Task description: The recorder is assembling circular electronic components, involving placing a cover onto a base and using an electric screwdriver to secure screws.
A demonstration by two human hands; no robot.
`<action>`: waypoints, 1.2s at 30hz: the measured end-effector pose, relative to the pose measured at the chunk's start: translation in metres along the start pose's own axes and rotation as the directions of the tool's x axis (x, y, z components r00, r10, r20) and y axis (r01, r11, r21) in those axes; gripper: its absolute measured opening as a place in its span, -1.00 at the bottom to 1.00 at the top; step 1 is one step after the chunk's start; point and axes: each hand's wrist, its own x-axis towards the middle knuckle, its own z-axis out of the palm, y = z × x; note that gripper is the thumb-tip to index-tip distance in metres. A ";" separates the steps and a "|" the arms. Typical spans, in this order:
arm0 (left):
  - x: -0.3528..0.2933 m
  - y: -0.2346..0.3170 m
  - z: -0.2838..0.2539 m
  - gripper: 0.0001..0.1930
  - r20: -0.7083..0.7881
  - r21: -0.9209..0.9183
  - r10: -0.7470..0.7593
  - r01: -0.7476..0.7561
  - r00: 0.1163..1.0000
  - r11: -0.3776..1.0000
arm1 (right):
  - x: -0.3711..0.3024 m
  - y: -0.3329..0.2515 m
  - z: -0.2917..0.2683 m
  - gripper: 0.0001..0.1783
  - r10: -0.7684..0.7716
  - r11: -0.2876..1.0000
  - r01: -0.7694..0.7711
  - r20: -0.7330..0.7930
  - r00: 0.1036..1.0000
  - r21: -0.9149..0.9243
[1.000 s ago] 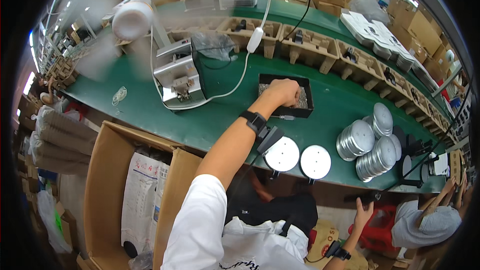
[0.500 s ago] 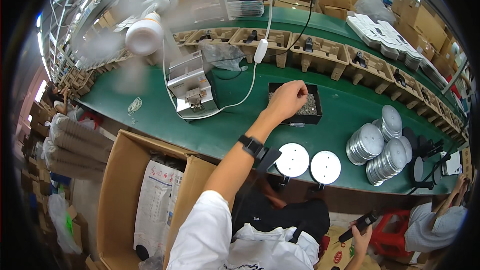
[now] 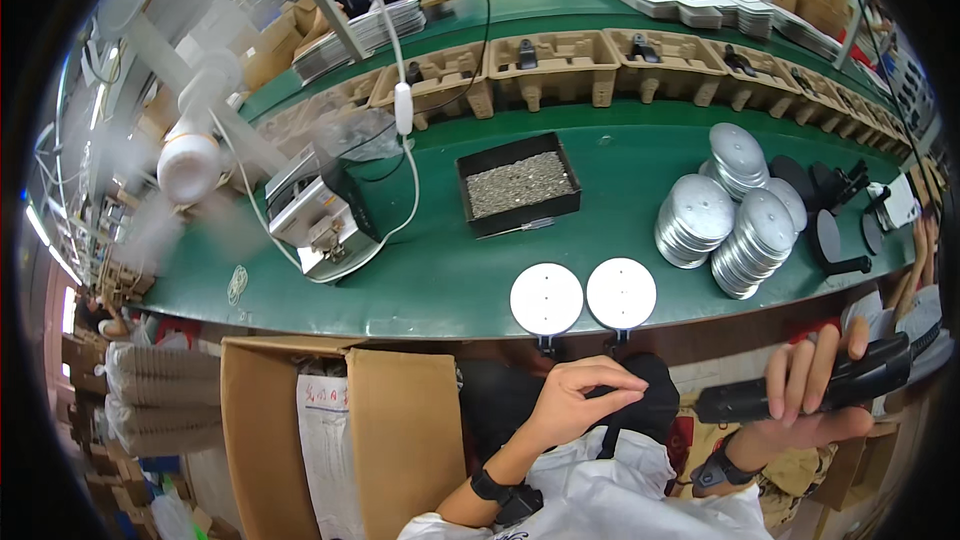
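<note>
My left hand is over my lap, just off the near table edge, with thumb and fingertips pinched together; anything between them is too small to make out. Lower right, my right hand is wrapped round a black electric screwdriver, its tip toward my left hand. At the table edge above my left hand lie two round white metal plates, a left one and a right one, each with a black bracket jutting over the edge. Beyond them sits a black tray of small metal screws, with a thin screwdriver along its near side.
Stacks of silver discs and black stands occupy the table's right. A silver machine with a white cable is at left, near a fan. Moulded trays line the back. A cardboard box stands left of my lap.
My left hand has come back from the screw tray to over my lap, fingers still pinched. My right hand has lifted the electric screwdriver nearer. The view has shifted.
</note>
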 end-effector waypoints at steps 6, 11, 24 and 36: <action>0.013 -0.005 0.007 -0.82 0.028 -0.021 0.053 -0.052 0.998 0.998 | 0.008 0.003 0.005 -0.52 -0.027 0.998 0.035 0.161 0.987 -0.046; 0.043 -0.039 0.050 -0.88 -0.092 0.035 0.055 -0.052 0.994 0.998 | 0.029 -0.024 -0.043 -0.54 -0.131 0.984 0.146 0.143 0.981 -0.103; 0.050 -0.046 0.107 -0.86 -0.060 0.060 0.108 -0.104 0.992 0.993 | 0.027 -0.066 -0.058 -0.56 -0.097 0.992 0.096 -0.015 0.995 -0.084; 0.038 -0.068 0.041 -0.84 -0.069 0.276 0.316 -0.287 0.946 0.917 | 0.017 0.013 -0.089 -0.56 0.054 0.998 -0.055 0.258 0.965 -0.003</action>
